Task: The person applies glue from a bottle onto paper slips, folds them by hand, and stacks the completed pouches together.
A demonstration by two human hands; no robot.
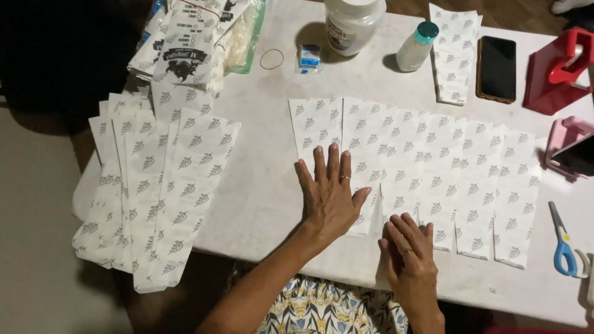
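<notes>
Left hand (331,195) pressing flat, fingers spread wide, on row of overlapping printed paper bags (427,167), right hand (411,256) resting open at bags' lower edge, white table (266,185) lying beneath.

White table (272,185) under even overhead light, surface slightly scuffed. Grey floor (37,247) at left, wood floor (513,12) beyond far edge. Dark shadowed area (62,55) at upper left.
</notes>
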